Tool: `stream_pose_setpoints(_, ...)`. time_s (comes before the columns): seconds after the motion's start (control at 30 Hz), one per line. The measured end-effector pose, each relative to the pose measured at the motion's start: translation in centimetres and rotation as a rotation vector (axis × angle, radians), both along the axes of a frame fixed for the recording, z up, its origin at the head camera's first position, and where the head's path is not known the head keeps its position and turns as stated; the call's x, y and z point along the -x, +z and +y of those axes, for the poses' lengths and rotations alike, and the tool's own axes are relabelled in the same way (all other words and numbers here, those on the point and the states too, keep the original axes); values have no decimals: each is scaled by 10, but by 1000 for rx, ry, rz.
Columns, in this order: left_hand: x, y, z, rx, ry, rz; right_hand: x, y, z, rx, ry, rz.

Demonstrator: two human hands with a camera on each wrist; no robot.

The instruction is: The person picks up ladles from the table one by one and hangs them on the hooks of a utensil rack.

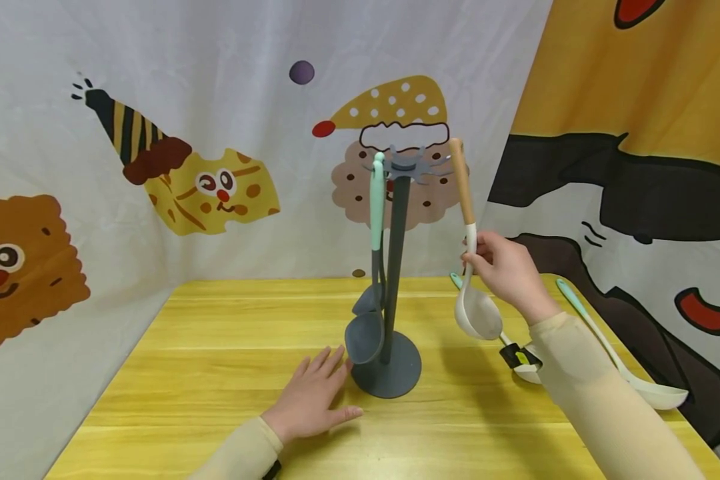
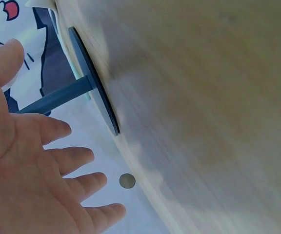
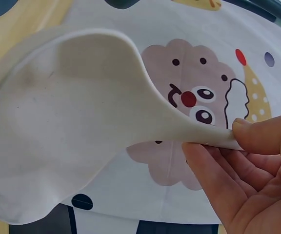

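Note:
My right hand (image 1: 510, 270) pinches the white neck of a ladle (image 1: 479, 313) with a wooden handle, held upright in the air right of a dark grey utensil stand (image 1: 398, 267). In the right wrist view the ladle's pale bowl (image 3: 72, 112) fills the left side, with thumb and fingers on its neck. Grey utensils with mint handles (image 1: 377, 207) hang on the stand's left side; one is a ladle (image 1: 364, 338). My left hand (image 1: 312, 397) lies with fingers spread beside the round base (image 1: 396, 373). The left wrist view shows its palm (image 2: 18, 170) holding nothing.
On the table's right side lies a white ladle-like utensil (image 1: 654, 393) with a mint handle. Another mint-handled utensil (image 1: 527, 375), with a black band around it, lies partly behind my right arm. A cartoon-printed curtain (image 1: 240, 87) hangs behind the wooden table (image 1: 216, 333).

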State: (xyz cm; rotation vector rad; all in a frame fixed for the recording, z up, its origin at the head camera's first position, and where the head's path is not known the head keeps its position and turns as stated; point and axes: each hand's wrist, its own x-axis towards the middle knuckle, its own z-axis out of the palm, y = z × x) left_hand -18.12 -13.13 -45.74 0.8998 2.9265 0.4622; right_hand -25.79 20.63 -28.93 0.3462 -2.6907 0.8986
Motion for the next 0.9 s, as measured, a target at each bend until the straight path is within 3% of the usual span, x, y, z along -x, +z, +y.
stream_pose_setpoints(0.17, 2, 1, 3, 10, -21, -9, -2, 0, 1, 14, -4, 21)
stream_pose_setpoints(0.47, 9, 1, 9, 31, -78, 71, -3, 0, 3, 23, -1, 56)
stream_pose_setpoints(0.73, 13, 3, 17, 14, -67, 70, -5, 1, 3, 21, 6, 72)
stream_pose_setpoints(0.9, 15, 3, 21, 25, -83, 111, -6, 2, 3, 24, 2, 88)
